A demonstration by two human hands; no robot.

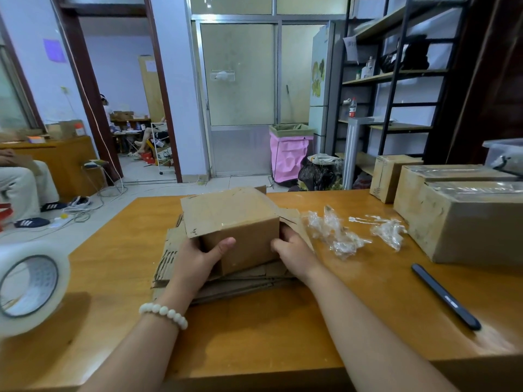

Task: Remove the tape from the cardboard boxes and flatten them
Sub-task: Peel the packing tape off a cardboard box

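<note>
on the wooden table [254, 335], centre: one small cardboard box [235, 222] stands on a stack of flattened cardboard [169, 258]. its upper flaps are loose and spread; one wide flap tilts over the left side, another juts out at the right. a short strip of clear tape shows on the top edge of the near face.

left hand [198, 256]: clamped on the box's left near corner, thumb laid across the near face, fingers hidden behind the side under the flap. a white bead bracelet [164, 311] sits on that wrist.

right hand [291, 250]: gripping the box's right near corner, thumb on the near face, fingers wrapped round the right side beneath the flap.

right of the box: crumpled clear tape scraps [336, 233] lie on the table in two clusters, the second [389, 232] further right, apart from the box.

far right: two large taped boxes [464, 222] side by side, sealed with clear tape along the top, and a smaller sealed box [390, 176] behind them at the table's far edge.

near right: a dark pen-shaped tool [445, 297] lies diagonally on the table; whether pen or cutter cannot be told.

near left edge: a roll of clear tape [31, 287], blurred, standing on its side.

background: a pink-lined bin [288, 157] and black shelving [396, 80] by the wall.
</note>
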